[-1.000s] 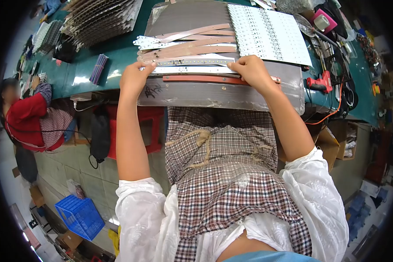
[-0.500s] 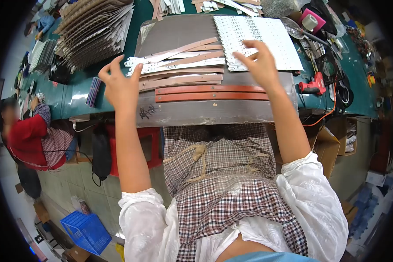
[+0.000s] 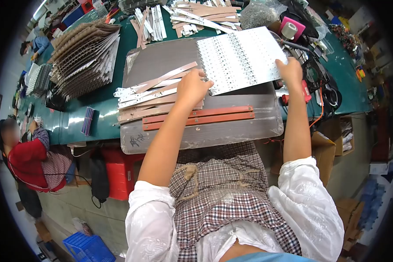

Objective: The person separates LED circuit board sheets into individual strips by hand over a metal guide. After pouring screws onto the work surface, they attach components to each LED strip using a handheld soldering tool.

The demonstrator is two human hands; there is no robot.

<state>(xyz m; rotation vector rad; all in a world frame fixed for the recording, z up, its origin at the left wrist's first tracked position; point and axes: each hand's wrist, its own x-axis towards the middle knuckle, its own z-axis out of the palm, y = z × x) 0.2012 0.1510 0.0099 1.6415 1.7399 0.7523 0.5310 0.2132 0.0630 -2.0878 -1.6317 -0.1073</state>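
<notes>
A white circuit board panel point(image 3: 244, 56) with rows of small dark marks and a toothed left edge lies tilted over the right part of the grey work board point(image 3: 231, 102). My left hand point(image 3: 194, 88) is closed on its near left corner, the thumb towards the panel. At its right edge, my right hand point(image 3: 290, 72) grips the near corner. Loose white and brown strips point(image 3: 150, 98) are spread to the left, partly behind my left hand and forearm. Two orange-red bars point(image 3: 222, 117) lie nearer me on the work board.
A tall stack of similar panels point(image 3: 85, 59) stands at the left. More loose strips point(image 3: 205, 17) lie at the back. A red tool point(image 3: 305, 92), cables and a roll of tape point(image 3: 289, 30) are at the right. Another person point(image 3: 28, 153) sits at the far left.
My left hand has moved right from the strips to the panel's corner. My right hand has shifted right and closed on its edge. The panel has turned, and my view has shifted.
</notes>
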